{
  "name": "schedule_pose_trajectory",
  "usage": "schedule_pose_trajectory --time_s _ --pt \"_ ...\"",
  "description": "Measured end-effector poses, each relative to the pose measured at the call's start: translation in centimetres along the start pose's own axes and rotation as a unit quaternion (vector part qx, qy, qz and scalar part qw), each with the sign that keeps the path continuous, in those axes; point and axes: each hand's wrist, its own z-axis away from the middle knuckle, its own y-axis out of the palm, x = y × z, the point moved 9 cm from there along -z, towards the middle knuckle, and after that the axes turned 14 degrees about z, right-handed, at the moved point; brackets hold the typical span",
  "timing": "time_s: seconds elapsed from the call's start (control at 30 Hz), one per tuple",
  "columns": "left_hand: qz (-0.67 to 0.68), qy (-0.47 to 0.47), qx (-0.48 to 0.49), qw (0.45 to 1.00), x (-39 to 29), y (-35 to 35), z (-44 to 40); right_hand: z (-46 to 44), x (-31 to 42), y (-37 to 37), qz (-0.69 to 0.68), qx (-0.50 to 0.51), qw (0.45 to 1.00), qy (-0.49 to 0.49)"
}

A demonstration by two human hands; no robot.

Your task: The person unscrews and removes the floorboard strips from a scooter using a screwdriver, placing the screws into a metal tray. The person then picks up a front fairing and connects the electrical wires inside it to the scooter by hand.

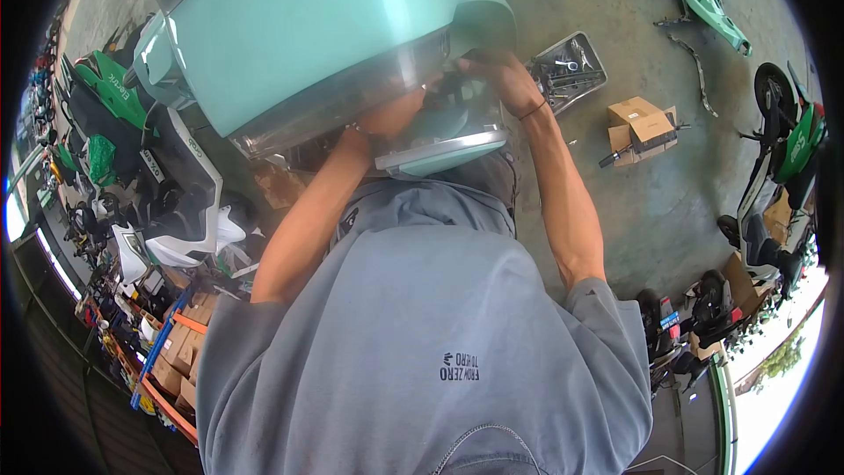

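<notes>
A large mint-green scooter body (316,35) fills the top of the head view, its dark lower edge above my hands. Below it lies a mint panel with a silver edge (440,151), close to my waist. My left hand (396,114) reaches under the dark edge, its fingers hidden by the bodywork. Near the rounded mint part on the right is my right hand (497,75), a dark band on its wrist. Its fingers bend inward at the gap between the parts, blurred, and what they touch cannot be made out.
A metal tray of tools (571,75) sits on the floor to the right, with an open cardboard box (642,127) beyond it. A mint frame part (708,9) lies farther off. Scooters stand on both sides; a shelf with boxes (180,352) is at lower left.
</notes>
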Motion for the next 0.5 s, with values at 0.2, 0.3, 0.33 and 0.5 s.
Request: schedule_pose_trajectory --time_s 0.2,0.3,0.33,0.5 --pt "0.197 -0.025 0.045 0.979 3.7 1.6 1.2 0.2 0.9 -0.1 0.005 -0.005 1.0 -0.019" --pt "-0.204 0.007 0.091 0.975 5.1 3.1 1.0 0.2 0.9 -0.4 0.091 -0.017 0.996 0.007" --pt "-0.216 0.052 0.078 0.972 4.8 3.3 1.1 0.1 0.8 -0.4 0.084 -0.019 0.996 -0.003" --pt "-0.237 0.093 0.063 0.965 3.7 3.0 1.6 0.1 2.2 -0.3 0.116 0.019 0.993 -0.019"
